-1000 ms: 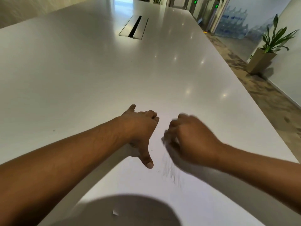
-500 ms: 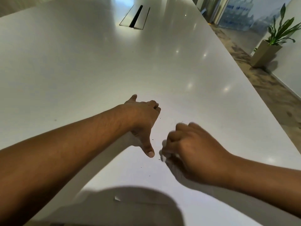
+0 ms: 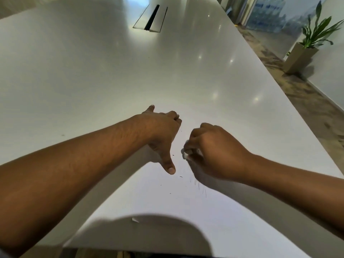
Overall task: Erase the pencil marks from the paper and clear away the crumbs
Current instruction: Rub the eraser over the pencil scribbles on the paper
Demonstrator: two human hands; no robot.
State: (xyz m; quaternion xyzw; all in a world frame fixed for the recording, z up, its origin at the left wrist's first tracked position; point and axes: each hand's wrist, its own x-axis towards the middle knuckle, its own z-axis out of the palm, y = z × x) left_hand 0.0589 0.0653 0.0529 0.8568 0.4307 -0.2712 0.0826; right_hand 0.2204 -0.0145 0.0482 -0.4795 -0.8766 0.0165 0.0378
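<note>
A white sheet of paper (image 3: 149,198) lies on the white table near its front edge. My left hand (image 3: 162,135) presses on the sheet's left side, thumb stretched toward me, fingers curled, holding nothing. My right hand (image 3: 212,151) is closed around a small white eraser (image 3: 186,154), whose tip shows under the fingers and touches the paper. Faint pencil marks (image 3: 200,187) show just below my right hand. Several tiny dark crumbs (image 3: 180,176) lie scattered on the paper between and below my hands.
The long white table (image 3: 93,71) stretches ahead, with a cable hatch (image 3: 151,17) near its far middle. A small white scrap (image 3: 135,220) lies on the paper near me. A potted plant (image 3: 305,51) stands on the floor at the right.
My right hand with the eraser moved toward me and then back away over the marks. Fewer pencil marks show than a second ago. My left hand stayed on the paper.
</note>
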